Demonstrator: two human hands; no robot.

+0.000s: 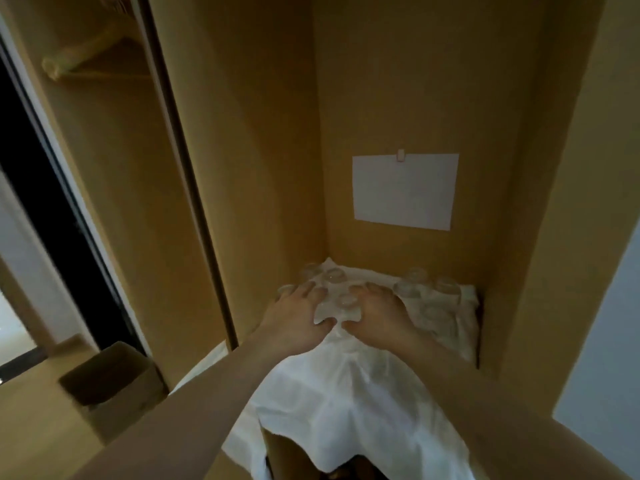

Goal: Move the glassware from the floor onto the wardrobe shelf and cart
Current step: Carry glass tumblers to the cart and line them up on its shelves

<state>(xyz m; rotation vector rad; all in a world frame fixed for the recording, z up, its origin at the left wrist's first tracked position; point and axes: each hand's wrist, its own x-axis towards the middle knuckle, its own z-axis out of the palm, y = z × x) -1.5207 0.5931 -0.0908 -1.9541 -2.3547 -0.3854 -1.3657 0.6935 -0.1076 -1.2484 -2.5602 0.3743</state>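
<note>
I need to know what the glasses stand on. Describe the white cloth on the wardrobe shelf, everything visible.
The white cloth looks like thin, slightly sheer fabric, creased and rumpled. It covers the wardrobe shelf back to the rear corner, and its front part hangs down over the shelf's edge in loose folds. Clear glasses stand on it towards the back, blurred, so their count is unsure. The left hand and right hand reach over it among the glasses near its middle.

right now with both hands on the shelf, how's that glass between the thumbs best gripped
Grip the glass round its side wall, from above and the front. It seems to stand base up on the white cloth, between the left hand and right hand; other glasses crowd behind.
</note>
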